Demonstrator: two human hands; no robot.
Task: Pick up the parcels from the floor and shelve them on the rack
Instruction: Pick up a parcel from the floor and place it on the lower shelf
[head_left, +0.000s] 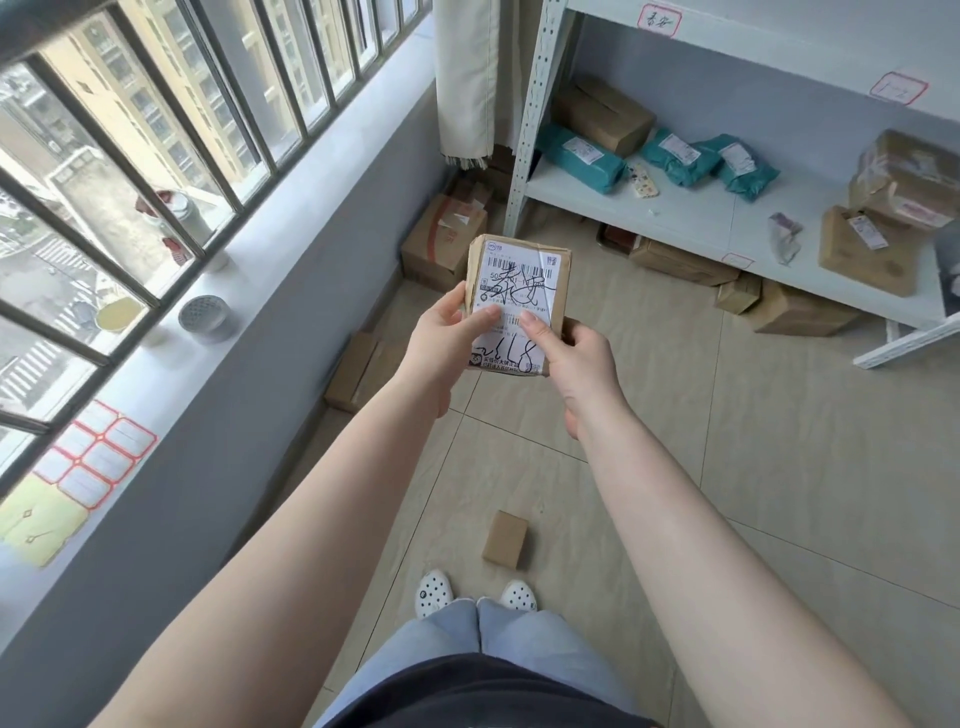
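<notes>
Parcel (517, 291), flat brown w/ white label, is being held up mid-air over floor (727, 467), facing cam. L hand (447, 338) & R hand (576, 358) are both gripping its lower edge, thumbs pressing on label. Small box (505, 539) is lying on floor by shoes (475, 597); rack (675, 202) w/ teal bags is standing top right.

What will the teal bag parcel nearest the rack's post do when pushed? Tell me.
The teal bag parcel looks soft and wrinkled, so it would probably dent and flex rather than slide stiffly. Its plastic skin on the smooth white shelf may slip easily. Lying flat, it seems unlikely to roll.
</notes>
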